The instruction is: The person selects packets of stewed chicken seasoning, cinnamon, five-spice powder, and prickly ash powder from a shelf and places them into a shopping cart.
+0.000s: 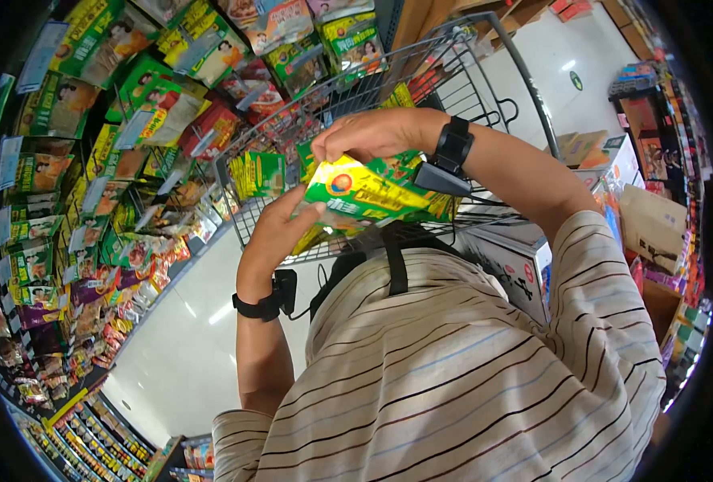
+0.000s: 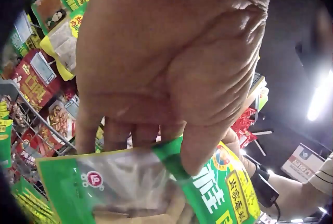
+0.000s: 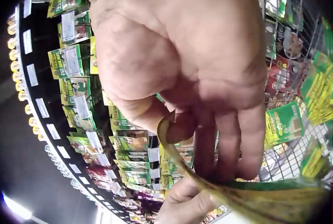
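Both hands hold a green and yellow food packet [image 1: 364, 193] in front of the body, above a wire shopping cart [image 1: 433, 56]. My left hand [image 1: 276, 229] grips its left edge; in the left wrist view the thumb lies over the front of the packet [image 2: 130, 180], with the other fingers behind. A clear window shows pale contents there. At the packet's top corner, my right hand [image 1: 380, 132] pinches the edge between thumb and forefinger. The right wrist view shows the packet [image 3: 250, 198] nearly edge-on, bending away below the right hand [image 3: 182, 68].
Similar green and yellow packets [image 1: 260, 173] stand inside the cart. Along the left, a rack carries many hanging packets [image 1: 51, 173] with price tags. Cardboard boxes [image 1: 653, 229] are stacked to the right. Pale floor [image 1: 187, 345] shows between rack and body.
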The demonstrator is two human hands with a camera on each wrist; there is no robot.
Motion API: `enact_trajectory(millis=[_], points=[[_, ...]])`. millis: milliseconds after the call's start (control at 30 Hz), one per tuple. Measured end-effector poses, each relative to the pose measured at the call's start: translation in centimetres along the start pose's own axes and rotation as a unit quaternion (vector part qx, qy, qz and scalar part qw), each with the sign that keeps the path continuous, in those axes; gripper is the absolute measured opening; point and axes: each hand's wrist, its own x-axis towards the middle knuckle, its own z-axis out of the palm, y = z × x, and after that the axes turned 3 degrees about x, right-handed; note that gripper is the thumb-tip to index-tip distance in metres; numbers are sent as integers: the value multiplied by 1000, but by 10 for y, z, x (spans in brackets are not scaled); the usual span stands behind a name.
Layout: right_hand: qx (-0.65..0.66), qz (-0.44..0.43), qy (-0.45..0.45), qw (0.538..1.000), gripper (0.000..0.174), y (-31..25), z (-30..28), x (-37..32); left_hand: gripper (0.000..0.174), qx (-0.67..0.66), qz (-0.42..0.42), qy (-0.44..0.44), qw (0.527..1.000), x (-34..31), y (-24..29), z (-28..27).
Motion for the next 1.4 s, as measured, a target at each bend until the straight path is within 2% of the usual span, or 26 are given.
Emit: enact_trajectory(millis=[33,67,100,200,233,333,367,467,500,533,700,800,867,933,1067,1100,1200,1233,1400], points=[[-3,-10,15,1000,18,-12,10,-7,29,-41,18,9,999,0,-3,0],[-6,-20,30,999,17,-21,18,-12,28,-50,17,3,999,-3,-3,-3],[-82,-77,46,993,21,-25,21,-11,27,-60,16,-3,998,-5,-3,-7],[26,-64,109,992,34,-42,38,-26,27,-119,3,14,993,-19,9,-16],[50,-24,101,993,51,-48,41,-34,28,-142,8,31,989,-25,12,-18],[101,-153,80,980,62,-36,30,-33,28,-213,16,67,975,-34,1,-31],[114,-153,118,975,66,-29,31,-36,28,-240,25,74,968,-35,-5,-35],[156,-195,163,955,67,-22,61,-36,30,-314,64,104,942,-47,4,-44],[154,-189,108,964,64,-12,54,-34,31,-336,82,111,932,-48,5,-47],[142,-193,115,964,61,-8,61,-30,32,-358,98,118,921,-50,6,-50],[118,-221,211,945,46,-7,104,-16,32,-380,126,124,908,-59,11,-54],[27,-193,295,935,42,-18,130,-21,32,-379,122,117,910,-60,-2,-55],[66,-222,282,931,40,-7,129,-10,38,-375,143,112,909,-63,-5,-52],[80,-232,272,931,40,5,128,-3,41,-389,140,123,902,-69,-7,-49],[-3,-168,340,925,41,14,145,-9,40,-402,106,106,903,-83,-13,-46],[24,-186,324,927,39,16,150,-7,36,-398,117,107,903,-82,-19,-44],[-24,-126,362,923,39,19,155,-10,33,-383,92,97,914,-83,-29,-44],[-25,-143,360,922,39,19,157,-9,31,-356,51,122,925,-80,-38,-45],[-69,-212,349,910,40,25,157,1,33,-343,31,138,929,-77,-39,-44]])
